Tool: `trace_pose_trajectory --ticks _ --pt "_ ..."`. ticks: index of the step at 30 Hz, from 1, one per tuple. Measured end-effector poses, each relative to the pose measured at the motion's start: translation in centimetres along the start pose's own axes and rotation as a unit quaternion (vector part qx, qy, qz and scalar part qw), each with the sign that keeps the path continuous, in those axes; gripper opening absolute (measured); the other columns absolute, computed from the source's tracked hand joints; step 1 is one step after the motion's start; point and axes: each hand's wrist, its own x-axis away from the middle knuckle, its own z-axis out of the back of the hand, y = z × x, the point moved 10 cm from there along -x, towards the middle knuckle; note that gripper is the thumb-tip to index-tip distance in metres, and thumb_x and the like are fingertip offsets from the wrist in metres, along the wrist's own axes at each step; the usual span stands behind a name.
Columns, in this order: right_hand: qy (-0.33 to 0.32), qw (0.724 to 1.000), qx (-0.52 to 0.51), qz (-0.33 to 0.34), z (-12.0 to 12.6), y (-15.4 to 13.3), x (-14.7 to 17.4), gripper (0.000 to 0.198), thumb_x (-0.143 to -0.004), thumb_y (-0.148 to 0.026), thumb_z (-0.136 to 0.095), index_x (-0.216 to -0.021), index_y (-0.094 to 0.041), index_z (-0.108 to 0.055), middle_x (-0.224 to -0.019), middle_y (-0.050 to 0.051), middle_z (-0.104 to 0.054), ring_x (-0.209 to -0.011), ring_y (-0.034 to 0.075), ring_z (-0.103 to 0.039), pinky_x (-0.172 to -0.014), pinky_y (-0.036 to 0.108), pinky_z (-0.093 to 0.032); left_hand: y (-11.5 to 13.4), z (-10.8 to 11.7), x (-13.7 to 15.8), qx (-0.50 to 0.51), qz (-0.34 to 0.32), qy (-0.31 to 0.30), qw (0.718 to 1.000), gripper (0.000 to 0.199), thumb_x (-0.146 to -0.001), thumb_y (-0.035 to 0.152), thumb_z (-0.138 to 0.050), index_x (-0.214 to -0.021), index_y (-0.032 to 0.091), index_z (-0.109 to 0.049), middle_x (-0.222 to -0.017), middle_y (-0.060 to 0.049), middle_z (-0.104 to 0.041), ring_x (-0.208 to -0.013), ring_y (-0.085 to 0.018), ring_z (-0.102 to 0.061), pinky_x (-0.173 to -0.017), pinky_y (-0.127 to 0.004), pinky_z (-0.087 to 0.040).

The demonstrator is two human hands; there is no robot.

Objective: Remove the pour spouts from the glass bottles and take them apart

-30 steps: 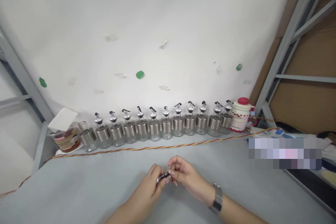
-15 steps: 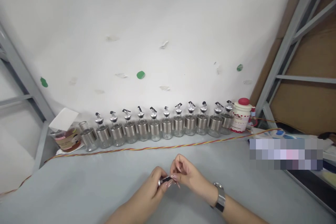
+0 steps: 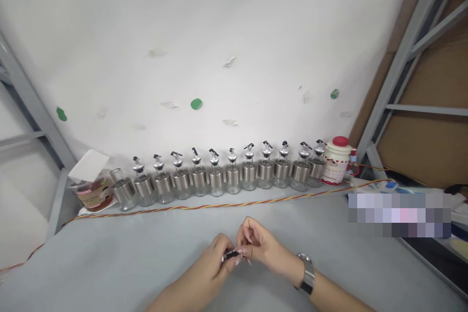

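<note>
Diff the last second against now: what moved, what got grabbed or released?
The left hand and right hand shifted slightly toward the wearer and to the right, carrying the small black-and-silver part along. No visible new grab or release: the left hand grips it, the right hand's fingers at its end. Unchanged: the bottle row, red-lidded jar and twisted cord.

Lower centre: black-and-silver piece [image 3: 230,255]; mid-frame: silver-banded bottles [image 3: 233,172], red-and-yellow cord [image 3: 234,204]; right of centre: red-dotted cream jar [image 3: 334,165].
</note>
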Motion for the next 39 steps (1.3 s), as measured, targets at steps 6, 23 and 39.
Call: trace_pose_trajectory --ticks 6,23,39 --pt "0.013 1.000 0.005 -0.003 0.1 -0.1 0.0 0.039 -0.067 -0.039 -0.067 -0.068 -0.021 -0.032 -0.065 -0.005 -0.048 -0.054 0.008 -0.045 -0.046 0.021 -0.036 0.4 0.3 -0.1 0.010 0.000 0.003 1.000 0.024 -0.086 0.039 -0.031 -0.087 0.019 -0.045 -0.091 -0.002 -0.048 -0.083 -0.014 -0.044 -0.075 -0.025 -0.033" --pt "0.104 0.992 0.067 -0.017 1.9 0.7 0.0 0.037 -0.066 -0.046 -0.064 -0.072 -0.021 -0.037 -0.065 -0.005 -0.039 -0.054 0.009 -0.039 -0.045 0.021 -0.036 0.3 1.0 -0.2 0.094 0.002 0.049 0.994 0.030 -0.086 0.046 -0.027 -0.081 0.020 -0.041 -0.077 0.002 -0.038 -0.073 -0.013 -0.036 -0.069 -0.024 -0.032" --pt "0.085 0.915 0.395 0.012 0.2 -0.9 1.3 0.030 -0.089 -0.037 -0.033 -0.067 -0.020 -0.044 -0.061 -0.003 -0.047 -0.058 0.012 -0.044 -0.057 0.023 -0.033 -0.5 1.3 -0.3 0.082 0.009 0.053 0.995 0.025 -0.083 0.045 -0.035 -0.078 0.020 -0.039 -0.075 0.003 -0.036 -0.072 -0.012 -0.034 -0.068 -0.023 -0.031"
